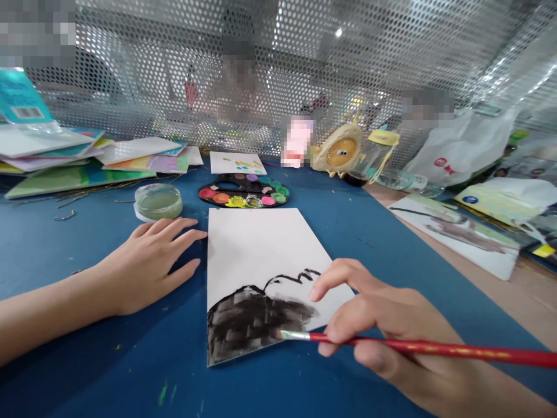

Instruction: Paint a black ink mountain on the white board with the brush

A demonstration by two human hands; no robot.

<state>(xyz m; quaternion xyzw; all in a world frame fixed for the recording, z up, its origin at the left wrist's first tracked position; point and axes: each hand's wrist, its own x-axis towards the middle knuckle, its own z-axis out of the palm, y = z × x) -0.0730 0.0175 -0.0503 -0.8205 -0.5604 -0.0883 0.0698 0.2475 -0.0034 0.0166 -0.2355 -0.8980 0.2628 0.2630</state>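
Pinching a red-handled paintbrush point(435, 350), the right grip point(385, 331) has its fingers closed firmly round the shaft, and the metal ferrule point(292, 335) points at the edge of the black paint point(252, 316); can't quite tell whether the bristles are touching. That paint sits on a sheet of white card point(265, 249) lying flat just ahead of the grip, on the blue-covered bench point(87, 360). Black fills the near corner, a wavy ridge line runs off towards the right, and the whole upper part is bare white. Over on the other side, the left grip point(143, 267) lies open, fingers spread, right beside the card's edge. Beyond it, a round tub of cloudy green water point(159, 201) and a black palette point(243, 190) dotted with colours! Far right of the brush, a painted sheet point(456, 238); far left, a pile of painted cards point(73, 168).
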